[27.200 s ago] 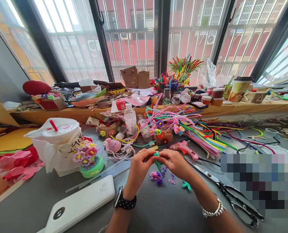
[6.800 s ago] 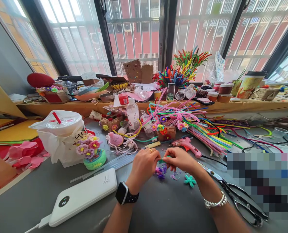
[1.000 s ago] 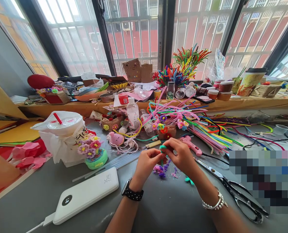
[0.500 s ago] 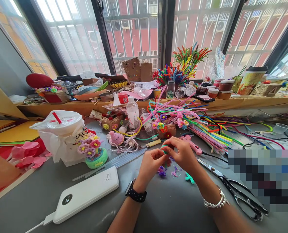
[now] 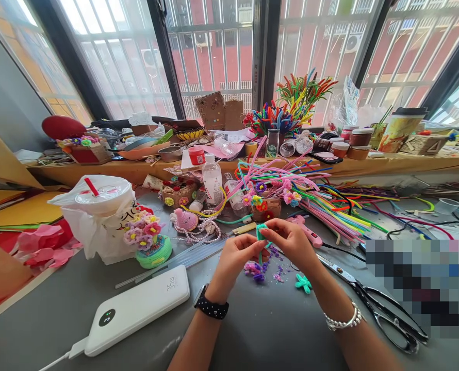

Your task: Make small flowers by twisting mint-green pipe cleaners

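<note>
Both my hands meet above the grey table (image 5: 260,330) and pinch one teal pipe cleaner (image 5: 260,233). My left hand (image 5: 235,257), with a black watch on the wrist, is closed on its lower part. My right hand (image 5: 291,242), with a silver bracelet, is closed on the bent upper end. Under the hands lie small purple pipe-cleaner flowers (image 5: 255,269). A finished teal flower (image 5: 302,282) lies just right of them.
Large scissors (image 5: 380,314) lie at the right, a pink glue gun (image 5: 302,229) and a heap of coloured pipe cleaners (image 5: 322,206) behind my hands. A white power bank (image 5: 136,309), a bagged drink cup (image 5: 98,206), glue sticks (image 5: 191,255) and flower baskets are at the left.
My hands have kept twisting the teal pipe cleaner; its bent end now stands up above my fingers. The view shifted slightly.
</note>
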A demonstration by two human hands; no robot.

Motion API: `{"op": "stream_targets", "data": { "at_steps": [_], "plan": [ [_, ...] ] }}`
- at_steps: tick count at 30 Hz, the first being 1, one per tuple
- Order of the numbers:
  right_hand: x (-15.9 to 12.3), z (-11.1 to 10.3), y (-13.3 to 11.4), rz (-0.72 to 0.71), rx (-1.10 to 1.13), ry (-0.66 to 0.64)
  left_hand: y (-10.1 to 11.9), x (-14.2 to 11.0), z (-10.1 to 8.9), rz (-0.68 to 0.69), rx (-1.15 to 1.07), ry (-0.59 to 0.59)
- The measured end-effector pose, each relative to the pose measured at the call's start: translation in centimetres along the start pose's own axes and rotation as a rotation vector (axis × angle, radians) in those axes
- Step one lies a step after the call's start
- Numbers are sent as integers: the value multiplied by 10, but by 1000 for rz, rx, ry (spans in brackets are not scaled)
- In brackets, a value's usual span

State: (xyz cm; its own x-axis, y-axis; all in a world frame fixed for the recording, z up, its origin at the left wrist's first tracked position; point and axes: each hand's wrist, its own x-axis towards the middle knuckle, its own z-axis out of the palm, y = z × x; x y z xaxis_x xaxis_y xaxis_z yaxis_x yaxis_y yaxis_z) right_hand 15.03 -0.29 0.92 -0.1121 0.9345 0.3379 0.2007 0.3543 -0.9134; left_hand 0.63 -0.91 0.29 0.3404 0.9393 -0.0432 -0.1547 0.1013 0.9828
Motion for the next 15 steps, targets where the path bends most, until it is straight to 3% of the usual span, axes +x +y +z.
{"op": "stream_targets", "data": {
  "at_steps": [7, 12, 15],
  "plan": [
    [-3, -3, -10, -94, 135, -171, -3, 1, -7, -153, -329, -253],
    [0, -1, -3, -33, 193, -120, 1, 1, -7, -23, -252, -20],
    [0, 3, 2, -20, 133, -98, 3, 0, -5, 28, -141, 49]
  ]
}}
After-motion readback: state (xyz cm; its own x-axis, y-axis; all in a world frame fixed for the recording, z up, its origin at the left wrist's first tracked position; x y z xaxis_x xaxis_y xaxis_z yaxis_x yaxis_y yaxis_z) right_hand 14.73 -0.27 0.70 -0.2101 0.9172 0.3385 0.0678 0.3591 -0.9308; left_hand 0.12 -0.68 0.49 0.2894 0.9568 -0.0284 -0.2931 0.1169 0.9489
